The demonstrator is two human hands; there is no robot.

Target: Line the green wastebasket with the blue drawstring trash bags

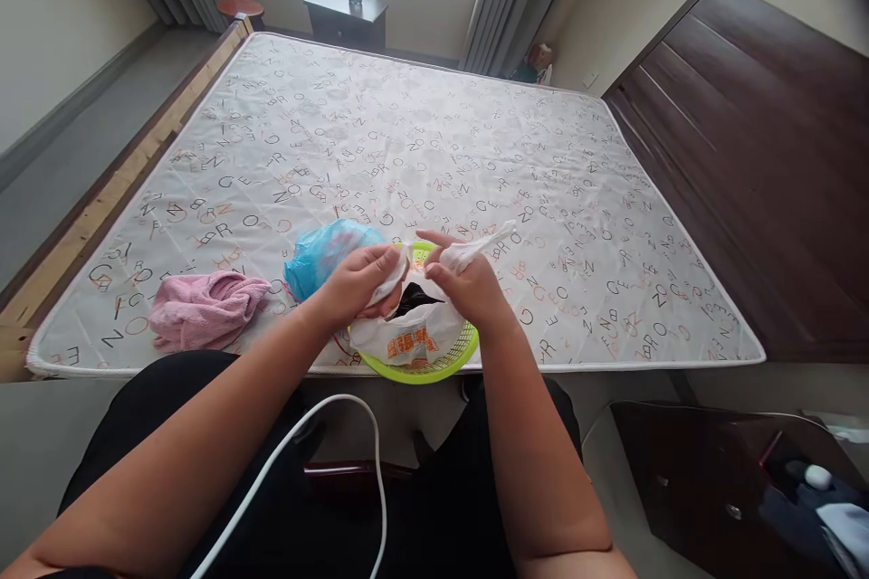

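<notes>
A white plastic bag [421, 332] with orange lettering sits in a lime-green plastic basket [414, 374] at the mattress edge. My left hand [370, 279] is closed around one side of the bag's top. On the other side, my right hand [465, 276] grips a twisted handle of the bag, its index finger stretched out. Between both hands the bag's mouth gapes, and something black [415, 297] shows inside, its kind unclear. Close behind my left hand lies a blue plastic bag [329, 253]; its contents cannot be made out.
A pink towel [204, 309] lies crumpled at the left on the letter-printed mattress [407, 145]. A white cable [377, 452] loops over my lap. To the right stand a dark headboard [760, 154] and a dark cabinet [699, 470] with clothes on it.
</notes>
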